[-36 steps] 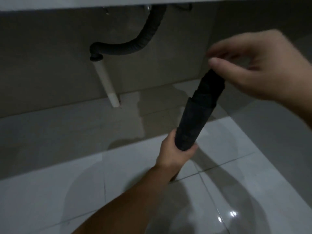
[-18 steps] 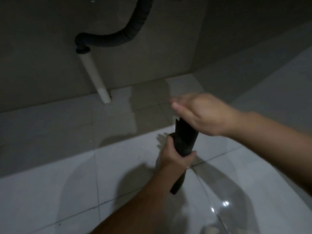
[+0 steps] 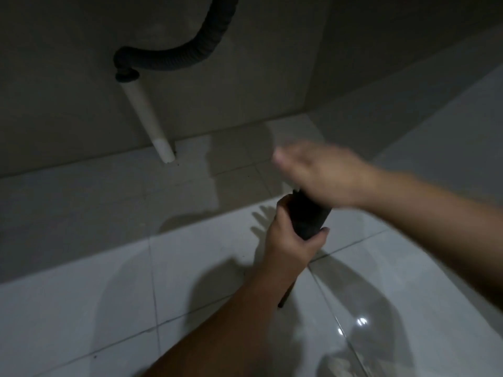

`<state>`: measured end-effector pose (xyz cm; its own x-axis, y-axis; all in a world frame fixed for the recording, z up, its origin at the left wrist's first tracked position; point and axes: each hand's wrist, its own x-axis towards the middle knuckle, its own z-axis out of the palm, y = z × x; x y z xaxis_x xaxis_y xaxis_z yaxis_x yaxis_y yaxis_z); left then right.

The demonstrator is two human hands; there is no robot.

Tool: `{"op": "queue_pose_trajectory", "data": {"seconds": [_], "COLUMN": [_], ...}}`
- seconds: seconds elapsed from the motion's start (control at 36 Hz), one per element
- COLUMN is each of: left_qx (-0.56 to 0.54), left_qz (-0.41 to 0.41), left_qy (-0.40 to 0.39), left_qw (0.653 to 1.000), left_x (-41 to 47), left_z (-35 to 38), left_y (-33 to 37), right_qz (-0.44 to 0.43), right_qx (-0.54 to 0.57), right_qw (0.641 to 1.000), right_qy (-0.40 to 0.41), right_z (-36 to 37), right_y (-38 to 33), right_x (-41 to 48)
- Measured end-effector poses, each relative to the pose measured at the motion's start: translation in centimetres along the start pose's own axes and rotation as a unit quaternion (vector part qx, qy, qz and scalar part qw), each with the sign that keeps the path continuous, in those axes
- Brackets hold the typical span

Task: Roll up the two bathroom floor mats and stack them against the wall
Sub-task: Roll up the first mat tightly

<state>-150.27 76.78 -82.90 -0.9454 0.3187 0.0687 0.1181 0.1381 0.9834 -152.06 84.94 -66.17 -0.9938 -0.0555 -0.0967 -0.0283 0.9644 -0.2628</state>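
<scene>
Head view, looking forward and down, close over tiled floor (image 3: 190,268), facing wall (image 3: 68,104)

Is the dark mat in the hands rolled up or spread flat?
Rolled up. The mat forms a tight dark tube; the left hand grips its middle, and the blurred right hand lies over its top end.
</scene>
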Motion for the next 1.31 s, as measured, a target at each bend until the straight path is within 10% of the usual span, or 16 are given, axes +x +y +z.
{"op": "queue_pose_trajectory", "data": {"seconds": [0.58, 0.75, 0.92, 1.19, 1.31], "left_qx": [0.026, 0.088, 0.201, 0.122, 0.188], "left_qz": [0.013, 0.057, 0.131, 0.000, 0.033], "left_qy": [0.010, 0.030, 0.009, -0.298, -0.292], "left_qw": [1.000, 0.994, 0.971, 0.947, 0.937], "left_x": [-1.0, 0.7, 0.8, 4.1, 4.8], "left_z": [0.8, 0.4, 0.2, -3.9, -3.2], "left_y": [2.4, 5.3, 7.5, 4.0, 3.1], "right_qz": [0.109, 0.126, 0.117, 0.019, 0.042], "right_qx": [0.130, 0.044, 0.014, 0.184, 0.194], "right_qw": [0.985, 0.956, 0.965, 0.973, 0.966], "right_qy": [-0.013, -0.261, -0.232, -0.137, -0.164], "right_z": [-0.3, -6.4, -7.0, -7.1, -6.5], "right_y": [0.1, 1.1, 2.4, 10.1, 12.3], "right_x": [0.1, -1.7, -1.9, -4.8, -5.9]}}
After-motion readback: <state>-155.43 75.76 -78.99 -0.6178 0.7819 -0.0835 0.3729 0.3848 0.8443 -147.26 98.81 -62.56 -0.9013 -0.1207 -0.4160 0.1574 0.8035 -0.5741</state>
